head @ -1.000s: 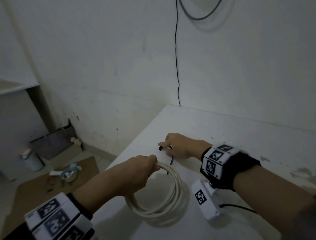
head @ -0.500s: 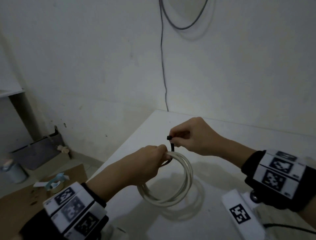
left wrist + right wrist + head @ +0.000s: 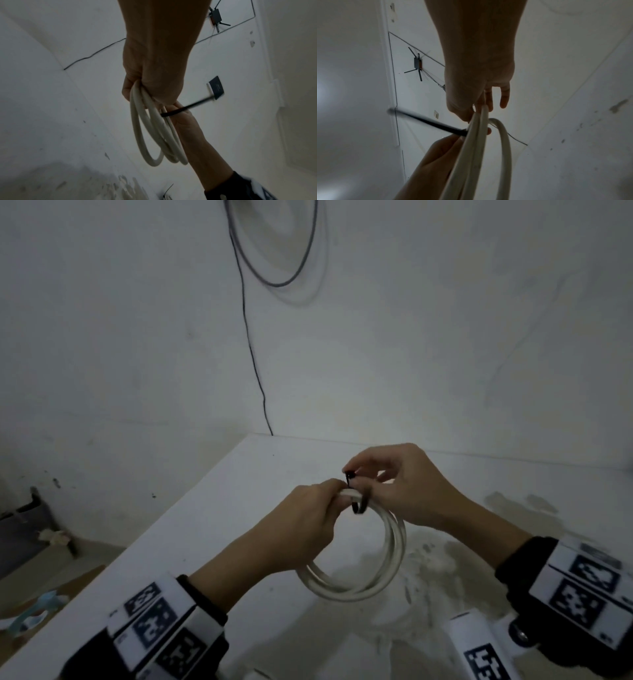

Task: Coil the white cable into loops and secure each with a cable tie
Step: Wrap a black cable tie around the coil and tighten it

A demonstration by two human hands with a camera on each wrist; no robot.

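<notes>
The white cable (image 3: 394,546) is wound into a coil of several loops that hangs above the white table (image 3: 239,508). My left hand (image 3: 337,494) grips the top of the coil in a fist. My right hand (image 3: 356,474) pinches the head end of a black cable tie (image 3: 352,484), whose strap curls under the bundled strands right beside my left fingers. In the left wrist view the cable tie (image 3: 185,107) sticks out sideways past the coil (image 3: 150,135). In the right wrist view the cable tie (image 3: 428,121) crosses behind the strands (image 3: 476,155).
Another black cable tie (image 3: 169,189) lies on the table. A white tagged block (image 3: 479,648) sits near the front right. A thin black wire (image 3: 253,354) runs down the wall behind. Left of the table edge the floor holds cardboard and a tape roll (image 3: 30,611).
My right hand picked the cable tie up from the table and brought it to the top of the coil. The tie now curls under the strands, and the coil sits higher.
</notes>
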